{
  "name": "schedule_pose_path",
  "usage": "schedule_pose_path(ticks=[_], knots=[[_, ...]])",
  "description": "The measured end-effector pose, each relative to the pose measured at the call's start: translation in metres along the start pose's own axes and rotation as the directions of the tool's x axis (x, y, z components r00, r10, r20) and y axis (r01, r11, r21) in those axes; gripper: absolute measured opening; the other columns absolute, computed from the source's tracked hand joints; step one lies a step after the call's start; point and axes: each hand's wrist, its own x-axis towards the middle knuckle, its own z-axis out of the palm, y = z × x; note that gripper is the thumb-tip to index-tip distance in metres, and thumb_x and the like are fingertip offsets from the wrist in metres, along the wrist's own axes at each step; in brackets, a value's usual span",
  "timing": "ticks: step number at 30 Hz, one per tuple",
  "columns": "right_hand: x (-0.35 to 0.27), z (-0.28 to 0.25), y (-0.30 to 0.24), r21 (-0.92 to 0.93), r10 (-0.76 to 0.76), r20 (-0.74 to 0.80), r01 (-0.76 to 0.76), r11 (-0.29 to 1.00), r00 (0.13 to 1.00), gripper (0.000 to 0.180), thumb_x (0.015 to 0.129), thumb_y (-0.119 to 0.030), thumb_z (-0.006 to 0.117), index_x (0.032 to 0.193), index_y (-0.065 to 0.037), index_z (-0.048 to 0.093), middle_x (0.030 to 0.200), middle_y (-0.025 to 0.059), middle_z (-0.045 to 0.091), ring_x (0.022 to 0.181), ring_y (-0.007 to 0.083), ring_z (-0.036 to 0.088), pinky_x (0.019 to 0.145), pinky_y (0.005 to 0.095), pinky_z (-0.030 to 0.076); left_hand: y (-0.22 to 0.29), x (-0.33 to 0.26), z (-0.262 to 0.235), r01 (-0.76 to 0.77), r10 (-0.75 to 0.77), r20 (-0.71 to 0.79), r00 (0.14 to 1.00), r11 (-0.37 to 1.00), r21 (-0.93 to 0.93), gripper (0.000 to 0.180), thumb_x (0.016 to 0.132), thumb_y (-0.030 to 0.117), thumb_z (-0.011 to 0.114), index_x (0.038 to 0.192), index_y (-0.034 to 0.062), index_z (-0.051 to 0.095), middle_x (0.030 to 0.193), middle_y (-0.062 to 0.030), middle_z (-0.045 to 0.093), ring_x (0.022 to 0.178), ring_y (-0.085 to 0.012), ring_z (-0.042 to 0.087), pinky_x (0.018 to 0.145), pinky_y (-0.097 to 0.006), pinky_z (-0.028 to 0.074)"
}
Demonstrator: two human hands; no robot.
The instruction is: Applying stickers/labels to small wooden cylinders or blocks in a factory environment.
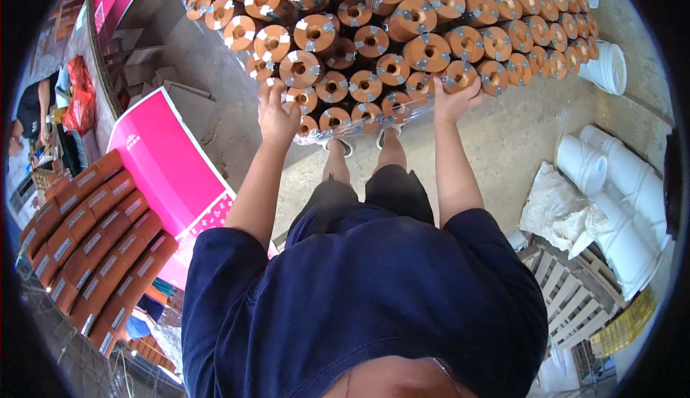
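A large pile of orange-brown rolls [371,40] with hollow cores fills the top of the view, their round ends facing me. Small silver and white tape pieces stick to many ends. At the pile's near left corner, my left hand [279,116] curls its fingers on the edge of a roll. My right hand [456,102] grips the lower edge of another roll [460,76] along the near side, thumb and fingers apart around it. Clear plastic film [374,126] runs along the pile's near lower edge between my hands. What supports the pile is hidden.
Bright pink printed boards [169,153] stand at left beside stacked brown labelled packs [90,232]. Cardboard pieces [162,74] lie behind them. White buckets [611,182], a white sack [557,207] and a wooden pallet [568,290] are at right. Another person [30,114] is at far left.
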Motion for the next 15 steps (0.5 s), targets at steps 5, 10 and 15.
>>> schedule_pose_path(ticks=[5,10,15], knots=[[-0.005,-0.016,-0.018,-0.027,0.120,0.109,-0.118,0.993,0.987,0.100,0.059,-0.022,0.076,0.126,0.002,0.007,0.120,0.0260,0.016,0.110,0.0387,0.021,0.091,0.0477,0.027,-0.017,-0.024,-0.004,0.094,-0.095,0.115,0.989,0.995,0.016,0.042,0.066,0.017,0.061,0.106,0.0119,0.048,0.106,-0.0134,0.049,0.098,-0.0336,0.047,0.084,-0.040,0.039],[-0.029,-0.031,-0.051,-0.003,-0.369,-0.055,0.369,0.929,0.928,0.078,0.064,-0.017,0.070,0.123,0.002,0.024,0.118,0.0213,0.027,0.108,0.0346,0.026,0.088,0.0455,0.027,-0.047,-0.054,-0.005,0.221,-0.221,0.186,0.957,0.975,0.024,0.045,0.067,0.018,0.061,0.109,0.0124,0.047,0.106,-0.0141,0.048,0.099,-0.0331,0.047,0.085,-0.040,0.039],[-0.037,0.014,-0.161,0.343,-0.600,0.256,0.509,0.789,0.758,0.044,0.062,-0.010,0.067,0.104,-0.014,0.053,0.110,0.0139,0.037,0.102,0.0322,0.036,0.086,0.0416,0.031,-0.070,-0.080,-0.008,0.301,-0.289,0.265,0.920,0.954,-0.006,0.046,0.067,0.019,0.061,0.111,0.0126,0.046,0.107,-0.0152,0.048,0.101,-0.0336,0.046,0.086,-0.041,0.039]])
